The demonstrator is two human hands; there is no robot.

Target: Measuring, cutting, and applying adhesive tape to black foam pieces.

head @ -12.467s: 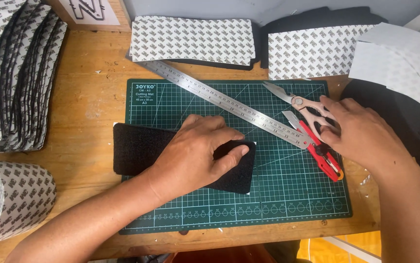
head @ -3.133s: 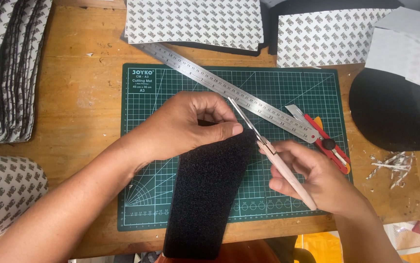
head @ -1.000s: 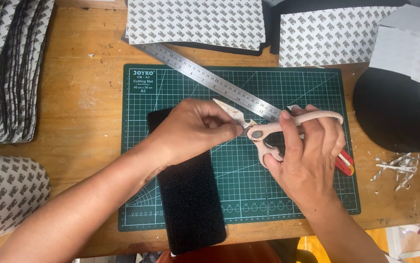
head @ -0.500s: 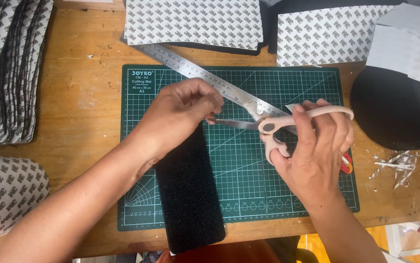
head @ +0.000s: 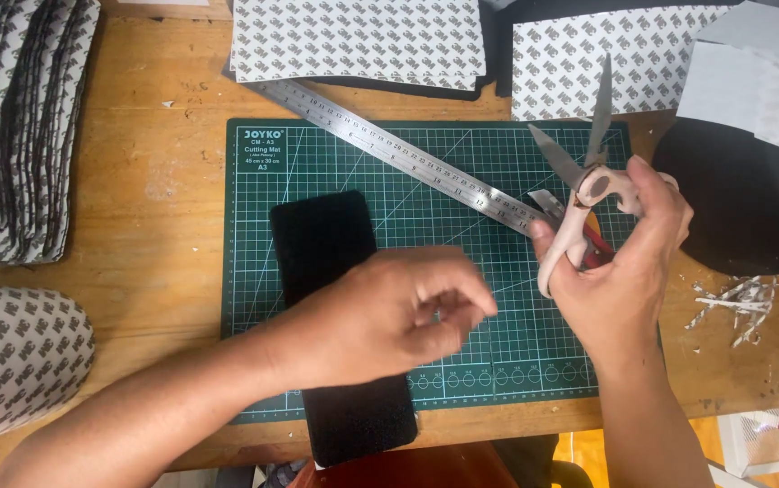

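The right hand (head: 629, 271) is gripping open scissors (head: 583, 181) above the green mat (head: 461, 271); the left hand (head: 389, 316) is hovering loosely curled, holding nothing, over the black strip (head: 321, 244)

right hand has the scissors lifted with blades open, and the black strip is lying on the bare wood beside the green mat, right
Not quite. The right hand does hold the scissors lifted with blades open, but the head view shows the black strip lying on the green cutting mat, its near end overhanging the mat's front edge, not on bare wood beside it.
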